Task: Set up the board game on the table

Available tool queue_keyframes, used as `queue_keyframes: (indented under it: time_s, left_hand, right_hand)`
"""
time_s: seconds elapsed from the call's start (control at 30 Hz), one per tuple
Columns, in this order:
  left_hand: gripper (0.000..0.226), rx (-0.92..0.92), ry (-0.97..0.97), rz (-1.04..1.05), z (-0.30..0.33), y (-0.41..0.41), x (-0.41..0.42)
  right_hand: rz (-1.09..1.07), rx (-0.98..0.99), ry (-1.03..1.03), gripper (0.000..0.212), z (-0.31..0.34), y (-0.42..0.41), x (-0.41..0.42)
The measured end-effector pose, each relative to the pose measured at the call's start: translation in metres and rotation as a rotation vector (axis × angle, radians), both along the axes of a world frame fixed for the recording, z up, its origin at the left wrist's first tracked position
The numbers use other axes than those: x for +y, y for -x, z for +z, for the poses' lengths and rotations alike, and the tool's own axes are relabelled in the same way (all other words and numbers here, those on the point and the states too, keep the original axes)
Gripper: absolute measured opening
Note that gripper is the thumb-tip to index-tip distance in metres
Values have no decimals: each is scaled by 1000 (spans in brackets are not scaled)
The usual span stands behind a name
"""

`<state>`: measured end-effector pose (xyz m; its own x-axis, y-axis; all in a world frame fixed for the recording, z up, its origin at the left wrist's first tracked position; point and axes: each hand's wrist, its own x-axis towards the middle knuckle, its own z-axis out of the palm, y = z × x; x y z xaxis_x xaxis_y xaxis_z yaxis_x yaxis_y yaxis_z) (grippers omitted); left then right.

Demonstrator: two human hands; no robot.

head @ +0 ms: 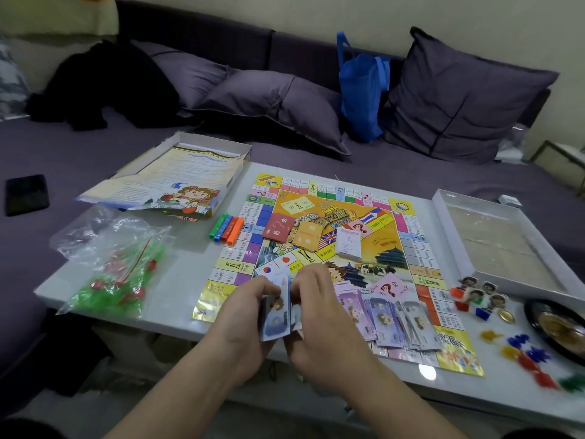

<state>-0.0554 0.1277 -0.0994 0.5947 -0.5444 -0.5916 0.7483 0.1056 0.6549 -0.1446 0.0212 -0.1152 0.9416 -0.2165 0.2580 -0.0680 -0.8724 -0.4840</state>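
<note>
Spreading across the white table [177, 315], one game board [329, 258] lies flat and open, and everything else sits around it. On the board's middle are three card stacks: one red [278, 231], one orange [308, 237], one white [348, 245]. A single pink card with a question mark [389, 288] lies near the board's near right corner, beside a loose spread of purple play money [383, 318]; the notes overlap too much to count. Left of the board lie four coloured bars [226, 228], green, blue, red and orange, and one clear bag of green and red pieces [117, 270]. Beyond the bag, one open box half [190, 172] holds a printed sheet; the other half [493, 239] sits right of the board.

Both forearms reach to the board's near edge. The left hand [243, 315] curls round a small upright bundle of notes [277, 308], and the right hand [319, 308] pinches the bundle from the other side.

Near that right corner, "2400" can be read on a board square.
</note>
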Motion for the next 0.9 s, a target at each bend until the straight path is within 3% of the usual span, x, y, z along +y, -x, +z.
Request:
queue_keyframes:
  time_s: [0.17,0.23,0.3,0.37,0.5,0.63,0.77,0.83,0.9]
  left_hand:
    - [20,-113,-104,64,2,-4,-10]
    - [17,-155,-170,79,2,-4,-14]
    - [20,-184,-199,57,4,0,-16]
    - [18,-186,-230,12,8,6,-15]
    - [14,-144,-276,-46,14,11,-14]
    - [9,-334,-414,-127,11,10,-16]
    - [14,-458,-351,-259,5,15,-14]
    - [17,-466,-349,-297,1,15,-14]
    - [19,-436,-330,-299,0,15,-14]
  right_hand:
    - [-22,46,-411,72,9,5,-10]
    - [-55,135,-459,67,13,7,-9]
    - [-65,193,-397,49,15,8,-4]
    - [-47,263,-317,45,16,8,4]
    - [-55,393,-237,94,16,7,3]
    - [-25,383,-121,128,27,12,-7]
    - [-2,347,-19,115,28,12,-8]
    - [-24,307,15,98,25,9,-9]
    - [-18,308,39,96,25,9,-10]
